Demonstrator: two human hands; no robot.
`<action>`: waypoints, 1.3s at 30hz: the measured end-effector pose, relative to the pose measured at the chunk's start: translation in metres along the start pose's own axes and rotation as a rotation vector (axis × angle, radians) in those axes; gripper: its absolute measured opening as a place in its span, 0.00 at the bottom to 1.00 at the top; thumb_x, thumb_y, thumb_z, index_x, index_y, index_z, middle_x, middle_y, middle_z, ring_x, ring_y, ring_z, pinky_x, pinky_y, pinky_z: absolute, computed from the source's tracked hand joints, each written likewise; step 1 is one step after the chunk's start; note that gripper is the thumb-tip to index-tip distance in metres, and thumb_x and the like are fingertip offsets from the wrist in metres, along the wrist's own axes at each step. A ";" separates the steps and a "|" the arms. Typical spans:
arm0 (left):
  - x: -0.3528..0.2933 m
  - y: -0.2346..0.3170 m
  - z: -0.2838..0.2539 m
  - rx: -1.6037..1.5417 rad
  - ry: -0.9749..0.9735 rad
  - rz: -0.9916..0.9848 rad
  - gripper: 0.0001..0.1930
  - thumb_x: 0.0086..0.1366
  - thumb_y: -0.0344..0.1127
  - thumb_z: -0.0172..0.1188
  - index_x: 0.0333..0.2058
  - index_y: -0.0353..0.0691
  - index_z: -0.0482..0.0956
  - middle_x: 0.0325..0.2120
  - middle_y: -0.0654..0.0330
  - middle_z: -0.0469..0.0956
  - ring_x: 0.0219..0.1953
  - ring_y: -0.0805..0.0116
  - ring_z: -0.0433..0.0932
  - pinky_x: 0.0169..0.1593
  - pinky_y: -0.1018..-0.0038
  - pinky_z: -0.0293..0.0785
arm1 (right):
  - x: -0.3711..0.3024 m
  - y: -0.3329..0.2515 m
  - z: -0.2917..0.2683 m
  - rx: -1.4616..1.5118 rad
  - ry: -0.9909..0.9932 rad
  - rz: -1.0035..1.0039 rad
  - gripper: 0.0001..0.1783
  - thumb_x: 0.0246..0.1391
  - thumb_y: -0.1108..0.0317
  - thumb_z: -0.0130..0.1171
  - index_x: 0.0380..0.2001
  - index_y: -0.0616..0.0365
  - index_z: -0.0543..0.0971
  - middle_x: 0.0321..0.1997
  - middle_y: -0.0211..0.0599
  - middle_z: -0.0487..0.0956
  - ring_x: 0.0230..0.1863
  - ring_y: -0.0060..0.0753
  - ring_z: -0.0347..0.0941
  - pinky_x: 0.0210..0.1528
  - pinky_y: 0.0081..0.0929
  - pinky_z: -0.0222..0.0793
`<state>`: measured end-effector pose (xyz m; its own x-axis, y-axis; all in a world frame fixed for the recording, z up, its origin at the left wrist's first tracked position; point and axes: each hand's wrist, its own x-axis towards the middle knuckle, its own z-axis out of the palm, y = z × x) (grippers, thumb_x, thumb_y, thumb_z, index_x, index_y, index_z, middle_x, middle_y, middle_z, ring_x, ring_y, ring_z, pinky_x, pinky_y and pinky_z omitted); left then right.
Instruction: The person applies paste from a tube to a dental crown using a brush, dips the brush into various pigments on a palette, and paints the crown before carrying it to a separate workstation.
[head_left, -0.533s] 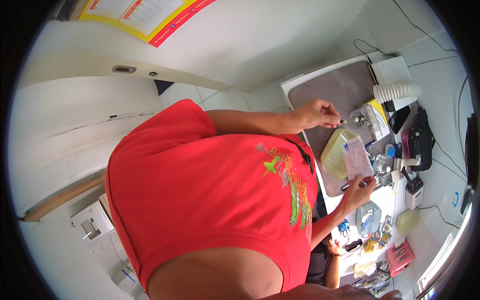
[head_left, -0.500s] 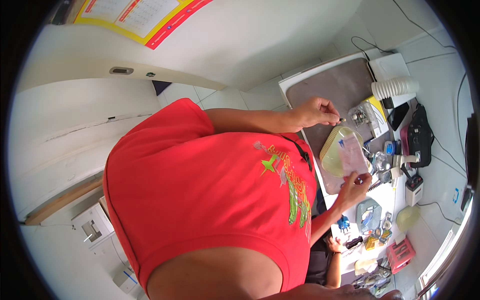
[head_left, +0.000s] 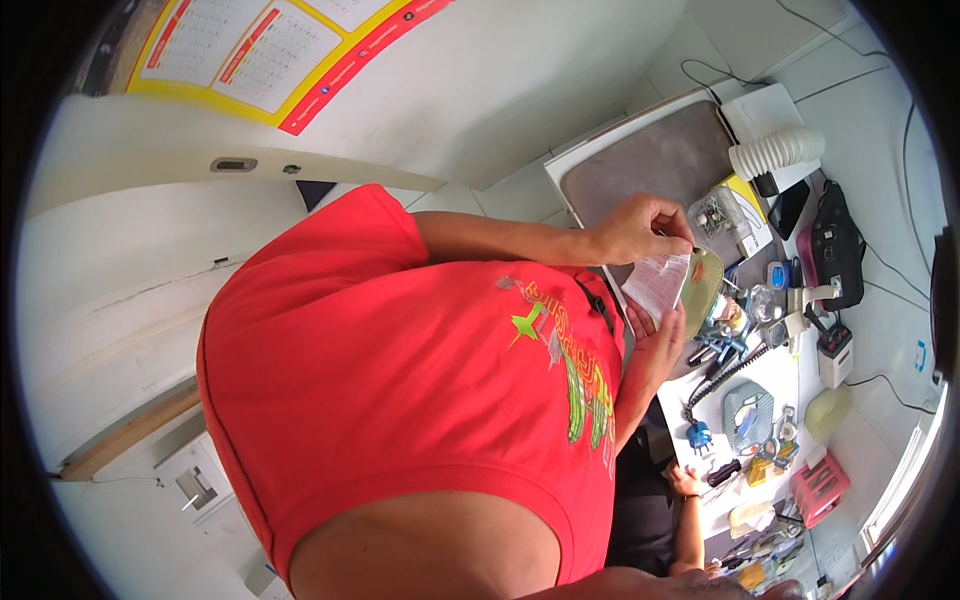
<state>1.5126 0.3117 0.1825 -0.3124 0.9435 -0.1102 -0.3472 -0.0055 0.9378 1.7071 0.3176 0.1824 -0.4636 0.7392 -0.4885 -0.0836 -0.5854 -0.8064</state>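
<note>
A thin pale packet (head_left: 657,284) with fine writing on it looks like paper or a small bag; I cannot tell which. It is tilted in front of my chest. My right hand (head_left: 655,340), the lower one in the picture, is closed on its bottom edge. My left hand (head_left: 645,230), above it, is pinched, its fingertips at the packet's upper corner. Whether anything small is between those fingertips is hidden. Just behind the packet lies a pale green basket (head_left: 708,285) with a ribbed rim and a small reddish thing inside.
A clear box of small parts (head_left: 722,215) lies on the brown-grey mat (head_left: 640,150). Farther along stand a white ribbed hose (head_left: 775,155), a black bag (head_left: 838,245) and a grey-green basket (head_left: 748,415). Another person's hand (head_left: 685,480) rests on the white table. A red crate (head_left: 820,490) stands beyond.
The packet has come closer to my body, its written side now showing. My left hand has met its upper corner; the tiny thing it pinched no longer shows.
</note>
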 end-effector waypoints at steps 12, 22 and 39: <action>-0.012 0.043 0.001 -0.038 0.094 0.186 0.08 0.56 0.31 0.67 0.32 0.34 0.80 0.30 0.61 0.82 0.33 0.77 0.79 0.41 0.79 0.75 | 0.039 -0.027 -0.021 0.219 -0.327 0.108 0.35 0.54 0.73 0.61 0.63 0.62 0.59 0.59 0.40 0.69 0.56 0.32 0.70 0.55 0.29 0.70; -0.036 0.061 0.008 -0.040 0.309 0.066 0.09 0.57 0.31 0.67 0.33 0.32 0.80 0.31 0.57 0.83 0.34 0.77 0.79 0.39 0.81 0.74 | 0.045 -0.047 -0.029 0.182 -0.237 0.161 0.24 0.54 0.77 0.59 0.54 0.60 0.66 0.51 0.39 0.76 0.49 0.30 0.75 0.48 0.26 0.75; -0.029 0.061 0.036 -0.110 0.349 0.088 0.09 0.57 0.32 0.67 0.33 0.33 0.79 0.31 0.58 0.82 0.34 0.75 0.80 0.34 0.79 0.77 | 0.024 -0.072 -0.046 0.186 -0.074 -0.071 0.29 0.55 0.78 0.59 0.56 0.66 0.56 0.47 0.44 0.75 0.45 0.29 0.74 0.47 0.26 0.72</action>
<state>1.5322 0.2956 0.2552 -0.6213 0.7683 -0.1539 -0.3922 -0.1349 0.9099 1.7420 0.3932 0.2136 -0.5138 0.7583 -0.4012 -0.2764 -0.5891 -0.7594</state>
